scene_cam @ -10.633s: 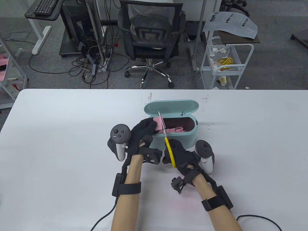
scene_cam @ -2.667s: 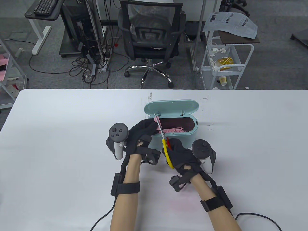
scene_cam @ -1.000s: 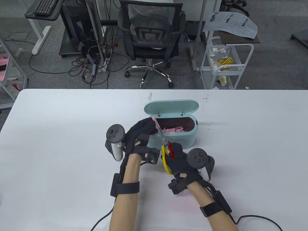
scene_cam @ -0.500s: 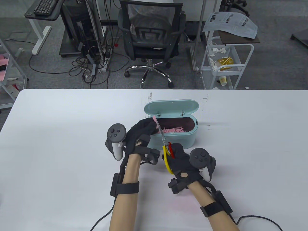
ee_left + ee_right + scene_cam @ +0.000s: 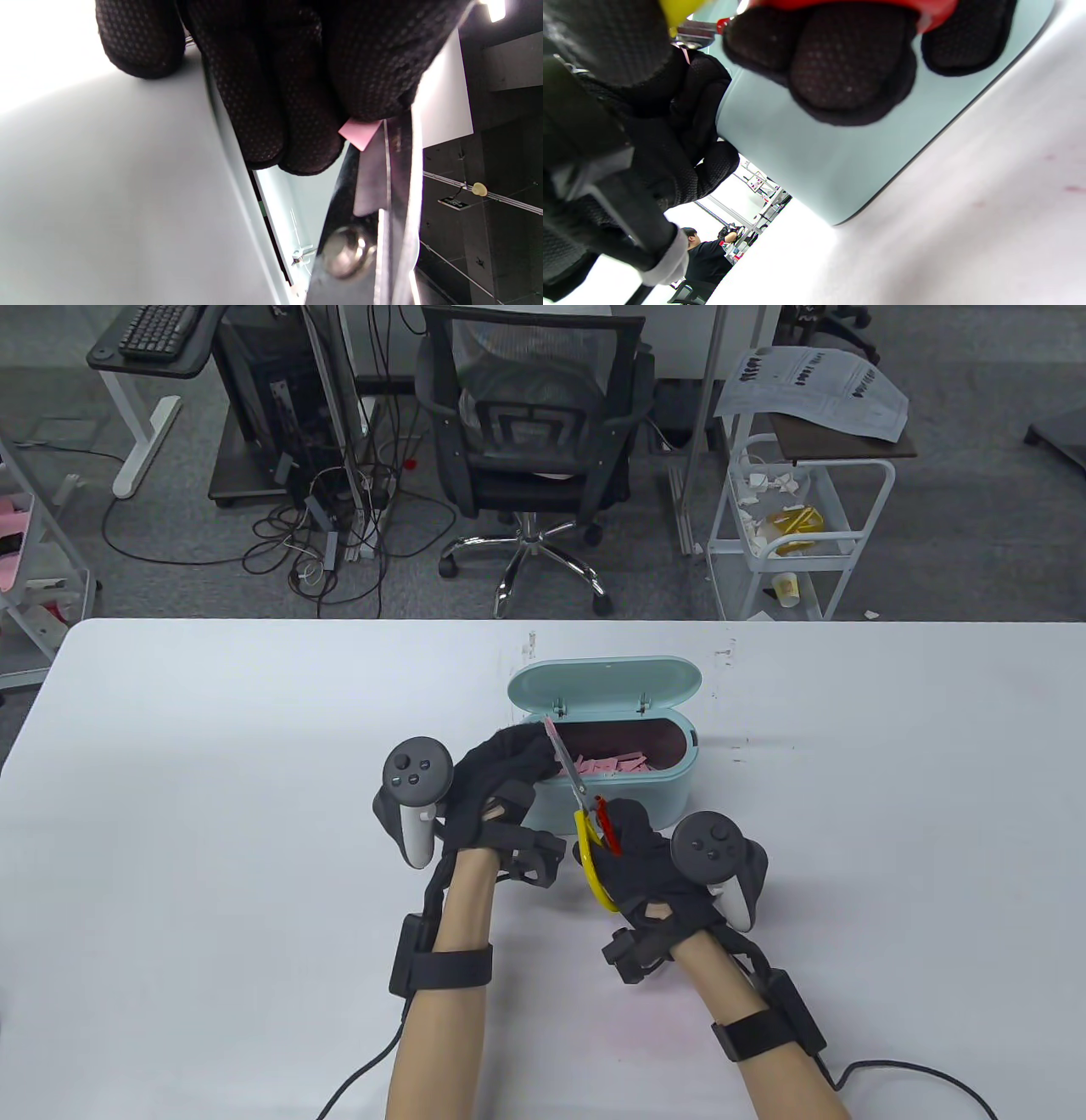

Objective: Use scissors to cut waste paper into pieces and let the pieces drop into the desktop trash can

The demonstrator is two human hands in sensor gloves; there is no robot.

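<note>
A mint desktop trash can (image 5: 657,793) stands mid-table with its lid (image 5: 607,683) tipped back and several pink paper pieces (image 5: 611,765) inside. My left hand (image 5: 501,768) pinches a small remnant of pink paper (image 5: 549,724) (image 5: 360,132) over the can's left end. My right hand (image 5: 636,857) grips the scissors (image 5: 585,814) by their yellow and red handles. The blades (image 5: 390,169) lie beside the pink scrap, close to shut. In the right wrist view my fingers (image 5: 840,63) curl through the red handle in front of the can's wall (image 5: 814,161).
The white table (image 5: 212,814) stretches wide to both sides. Beyond its far edge stand a black office chair (image 5: 530,432), a white cart (image 5: 797,526) with scraps, and tangled cables. A cable (image 5: 916,1077) trails from my right wrist.
The pink sheet in my left hand has shrunk to a small scrap over ten seconds. In the last second my right hand moved slightly up and right with the scissors.
</note>
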